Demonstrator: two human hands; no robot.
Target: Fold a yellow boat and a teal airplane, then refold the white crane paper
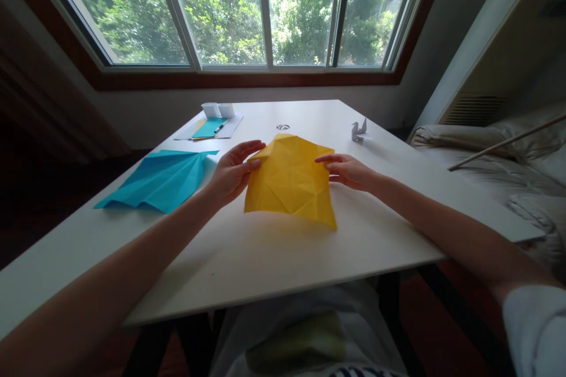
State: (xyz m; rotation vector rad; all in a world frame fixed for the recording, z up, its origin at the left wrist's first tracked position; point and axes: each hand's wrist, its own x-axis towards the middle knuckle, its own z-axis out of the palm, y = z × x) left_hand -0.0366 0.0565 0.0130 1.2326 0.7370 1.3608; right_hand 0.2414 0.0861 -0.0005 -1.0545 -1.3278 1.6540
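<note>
- The left hand is clamped on the left edge of the yellow paper, its thumb laid over the face of the sheet.
- The right hand is pinched on the opposite edge, fingertips meeting the sheet near its upper right corner.
- Between them the yellow paper spreads above the near half of the table, thin and matte, scored with crossing creases that make a web of flat facets. Its outline is uneven, with a peaked top and a pointed lower right corner; whether its lower edge touches the table cannot be told.
- Left of the left hand lies the blue paper, a broad creased sheet with fan-like ridges and a wavy near edge.
- Beyond the right hand stands a small folded paper bird, pale, crisp and sharp-angled.
- Farther off, near the table's far left corner, are two white cups with smooth walls, and a slim pen on a flat teal sheet.
- A small dark round shape sits past the yellow paper, its detail too small to read.
- The table is smooth and white.
- At the right, rumpled pale fabric lies under a thin straight stick.
- Behind, a reddish-brown window frame surrounds glass panes, with leafy trees outside.
</note>
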